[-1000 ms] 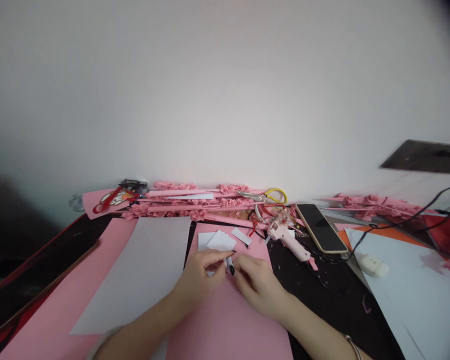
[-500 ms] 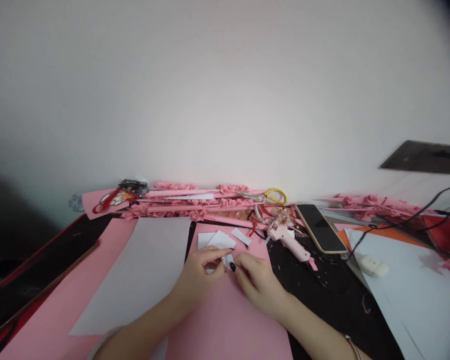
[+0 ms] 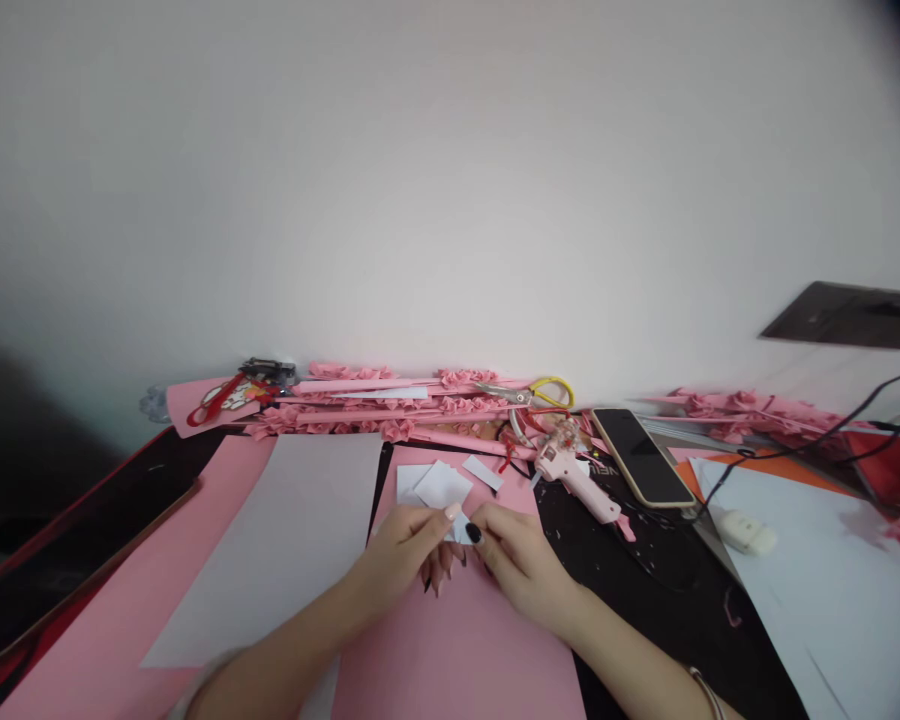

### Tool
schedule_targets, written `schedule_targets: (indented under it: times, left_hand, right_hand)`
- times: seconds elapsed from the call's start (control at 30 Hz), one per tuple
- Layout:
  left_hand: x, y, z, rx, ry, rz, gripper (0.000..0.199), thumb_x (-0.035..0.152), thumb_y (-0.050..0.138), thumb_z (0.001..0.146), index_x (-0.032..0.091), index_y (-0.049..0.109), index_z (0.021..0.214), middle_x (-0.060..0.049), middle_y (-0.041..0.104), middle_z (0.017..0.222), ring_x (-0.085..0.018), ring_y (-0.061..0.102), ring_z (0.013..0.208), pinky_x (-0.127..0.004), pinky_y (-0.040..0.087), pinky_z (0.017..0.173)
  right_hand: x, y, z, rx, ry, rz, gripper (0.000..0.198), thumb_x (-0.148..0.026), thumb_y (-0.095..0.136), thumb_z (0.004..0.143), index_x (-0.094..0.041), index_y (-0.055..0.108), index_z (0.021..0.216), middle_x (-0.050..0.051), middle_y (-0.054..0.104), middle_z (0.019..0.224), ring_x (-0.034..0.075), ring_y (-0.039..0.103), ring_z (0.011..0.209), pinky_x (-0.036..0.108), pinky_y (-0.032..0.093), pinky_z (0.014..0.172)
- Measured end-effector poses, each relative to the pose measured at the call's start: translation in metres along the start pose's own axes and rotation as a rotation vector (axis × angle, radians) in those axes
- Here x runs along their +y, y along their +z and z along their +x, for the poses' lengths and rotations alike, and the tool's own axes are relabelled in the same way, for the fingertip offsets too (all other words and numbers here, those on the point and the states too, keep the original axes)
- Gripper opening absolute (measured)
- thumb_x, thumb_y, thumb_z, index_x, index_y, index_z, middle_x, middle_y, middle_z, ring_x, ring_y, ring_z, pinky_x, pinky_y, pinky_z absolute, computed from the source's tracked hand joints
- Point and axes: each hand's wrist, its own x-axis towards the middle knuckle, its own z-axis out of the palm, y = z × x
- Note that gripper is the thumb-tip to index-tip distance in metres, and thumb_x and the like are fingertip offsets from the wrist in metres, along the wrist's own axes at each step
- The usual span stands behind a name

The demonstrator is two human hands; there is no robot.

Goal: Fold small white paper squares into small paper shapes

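Note:
A small piece of white paper (image 3: 460,529) is pinched between my two hands, low over a pink sheet (image 3: 457,640). My left hand (image 3: 407,540) has its thumb on the left side of the piece, with its other fingers curled beneath. From the right, my right hand (image 3: 516,553) grips it, the dark-nailed thumb pressing on top. Folds in the piece are too small to make out. Just beyond my fingers lie several white paper squares (image 3: 444,484), overlapping, and a narrow white strip (image 3: 483,473).
A pink glue gun (image 3: 581,485) and a phone (image 3: 643,458) lie to the right on the black mat. Yellow-handled scissors (image 3: 551,391) rest among pink paper flower stems (image 3: 390,415) along the wall. At left is a large white sheet (image 3: 270,550); at right, a white case (image 3: 747,532).
My left thumb has come up onto the paper piece, and the left fingers have curled underneath it. My right hand stays nearly in place, still gripping the piece.

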Motion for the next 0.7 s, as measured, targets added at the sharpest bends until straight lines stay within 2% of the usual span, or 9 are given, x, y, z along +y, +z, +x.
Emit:
schedule_targets:
  times: [0.17,0.37,0.7]
  left_hand:
    - [-0.002,-0.0009,-0.0008,-0.062,-0.024,-0.029,0.048,0.05,0.04,0.083,0.011,0.057,0.062,0.001,0.051,0.047,-0.008,0.047,0.037,-0.019,0.035,0.039]
    - [-0.0025,-0.0021,-0.0023,-0.07,-0.025,0.016,0.046,0.049,0.039,0.084,0.013,0.054,0.06,0.003,0.047,0.044,-0.006,0.043,0.033,-0.016,0.03,0.035]
    - [-0.004,-0.0025,-0.0044,-0.114,-0.025,0.069,0.044,0.05,0.035,0.085,0.016,0.048,0.062,0.006,0.044,0.037,-0.005,0.036,0.027,-0.014,0.028,0.029]
  right_hand:
    - [0.0029,0.002,-0.0006,-0.014,0.066,0.107,0.019,-0.019,0.036,0.089,-0.019,0.045,0.072,-0.003,0.046,0.059,0.01,0.042,0.05,0.02,0.033,0.049]
    - [0.007,0.0049,-0.003,-0.037,0.164,0.221,0.023,-0.025,0.035,0.091,-0.017,0.047,0.073,-0.002,0.048,0.06,0.009,0.042,0.048,0.02,0.033,0.046]
    - [0.006,0.0065,-0.0013,-0.006,0.195,0.317,0.024,-0.029,0.04,0.09,-0.016,0.046,0.07,-0.002,0.045,0.056,0.009,0.04,0.046,0.019,0.031,0.044]
